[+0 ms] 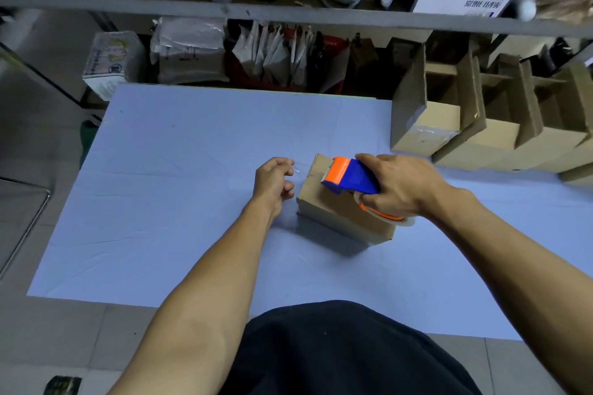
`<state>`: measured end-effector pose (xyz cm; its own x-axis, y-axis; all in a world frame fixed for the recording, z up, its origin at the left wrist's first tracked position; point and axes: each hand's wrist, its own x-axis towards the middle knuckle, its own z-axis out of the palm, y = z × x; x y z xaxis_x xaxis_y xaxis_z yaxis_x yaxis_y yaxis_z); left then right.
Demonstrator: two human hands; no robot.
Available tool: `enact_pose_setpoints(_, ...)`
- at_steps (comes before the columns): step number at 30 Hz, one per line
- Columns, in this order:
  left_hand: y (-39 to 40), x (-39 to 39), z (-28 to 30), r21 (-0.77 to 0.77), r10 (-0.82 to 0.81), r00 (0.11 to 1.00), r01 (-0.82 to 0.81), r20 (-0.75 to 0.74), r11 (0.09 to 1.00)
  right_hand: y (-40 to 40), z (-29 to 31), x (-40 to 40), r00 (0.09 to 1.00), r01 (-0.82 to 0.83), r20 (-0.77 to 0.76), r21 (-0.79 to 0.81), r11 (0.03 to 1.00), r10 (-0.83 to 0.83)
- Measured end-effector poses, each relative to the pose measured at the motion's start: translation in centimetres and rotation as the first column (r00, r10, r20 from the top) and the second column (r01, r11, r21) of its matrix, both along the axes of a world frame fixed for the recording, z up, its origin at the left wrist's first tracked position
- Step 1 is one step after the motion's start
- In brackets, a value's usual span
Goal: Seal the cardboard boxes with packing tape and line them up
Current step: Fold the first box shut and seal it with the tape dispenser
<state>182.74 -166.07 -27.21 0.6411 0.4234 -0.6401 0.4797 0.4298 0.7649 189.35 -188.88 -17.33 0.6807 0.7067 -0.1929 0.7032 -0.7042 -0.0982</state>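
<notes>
While gripped by right hand (402, 189), tape dispenser (349, 178) on box (333, 213)

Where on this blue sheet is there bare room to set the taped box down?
Bare sheet runs left of the left hand, and along the near edge beside the box. The far right is crowded: open boxes stand in a row there. The right hand grips the tape dispenser.

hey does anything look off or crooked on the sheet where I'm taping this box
Slightly. The small cardboard box under the tape dispenser sits turned at an angle to the blue sheet's edges. The boxes at the right stand in a row with flaps up. Nothing looks spilled or damaged.
</notes>
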Motion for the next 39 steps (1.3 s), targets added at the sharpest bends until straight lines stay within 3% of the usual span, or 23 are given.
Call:
enact_pose_setpoints(14, 0.9, -0.4, -0.5, 0.185, -0.066, 0.997, 0.059, 0.030, 0.981, 1.7, -0.5, -0.8, 0.996, -0.030, 0.079, -0.103, 0.994, 0.038)
enact_pose_setpoints(25, 0.1, 1.1, -0.7, 0.287, -0.077, 0.996, 0.084, -0.038, 0.954, 1.4, -0.5, -0.7, 0.998, 0.021, 0.066, -0.070, 0.997, -0.017)
enact_pose_setpoints(33, 0.3, 0.7, -2.0, 0.290, -0.087, 0.994, 0.104, -0.069, 0.951, 1.6, -0.7, -0.6, 0.998, 0.013, 0.061, -0.088, 0.996, -0.008)
enact_pose_setpoints(39, -0.6, 0.3, -2.9, 0.156, -0.126, 0.987, 0.140, -0.097, 0.978, 1.7, -0.7, -0.4, 0.999, 0.012, 0.050, -0.089, 0.996, -0.007)
